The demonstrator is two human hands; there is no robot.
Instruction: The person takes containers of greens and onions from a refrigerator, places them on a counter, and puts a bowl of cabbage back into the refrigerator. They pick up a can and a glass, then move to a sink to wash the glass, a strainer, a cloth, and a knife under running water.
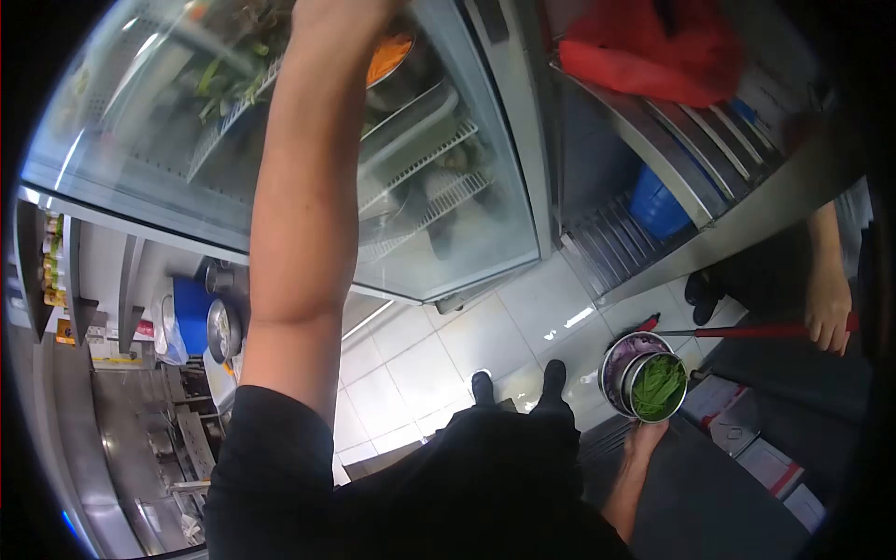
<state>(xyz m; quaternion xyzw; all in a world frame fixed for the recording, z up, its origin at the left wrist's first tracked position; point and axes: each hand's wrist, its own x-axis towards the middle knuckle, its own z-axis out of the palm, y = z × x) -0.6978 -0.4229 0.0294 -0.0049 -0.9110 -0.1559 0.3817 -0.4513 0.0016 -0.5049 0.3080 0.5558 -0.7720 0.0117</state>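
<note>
Standing on pale floor tiles [425, 359] beside glass-fronted fridge [448, 177].

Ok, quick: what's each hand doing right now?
Left hand: raised at the glass-door fridge, fingers cut off by the frame; cannot tell.
Right hand: closed on round steel containers of green leaves.

Two round steel containers [644, 378] are stacked and held low at the right, above the tiled floor. The upper one is filled with green leaves [659, 386]; purple shreds [631, 349] are seen in the lower one's exposed part.
</note>
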